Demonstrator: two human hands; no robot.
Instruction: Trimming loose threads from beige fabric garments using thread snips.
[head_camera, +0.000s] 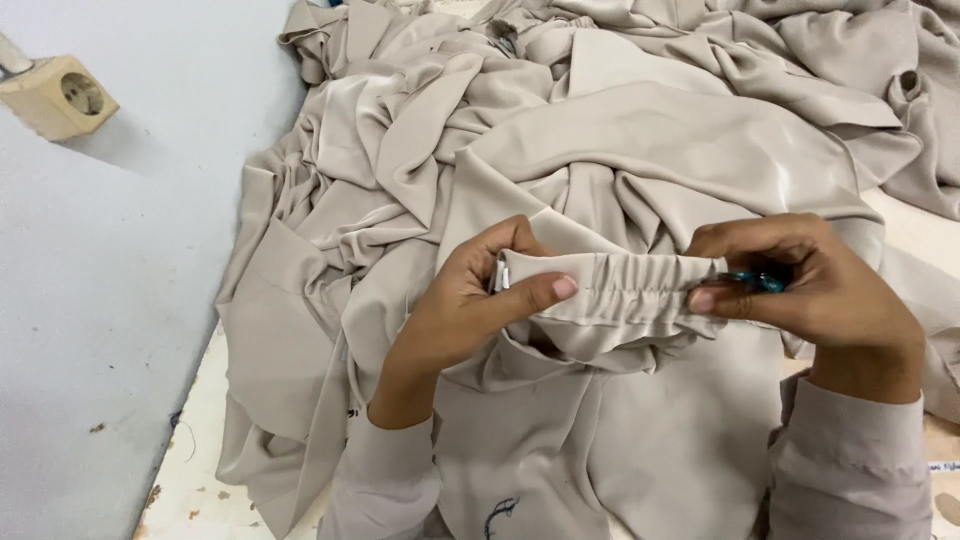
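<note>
Gathered beige cuff (615, 285) between both hands

We hold our left hand (470, 300) and right hand (810, 285) raised, facing each other, fingers curled and thumbs pinching inward.

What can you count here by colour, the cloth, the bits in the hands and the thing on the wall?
Beige: 3, the cloth heap, the gathered band between the left hand and right hand, the wall socket
Teal: 1, a small tool in the right hand
Total: 4
</note>
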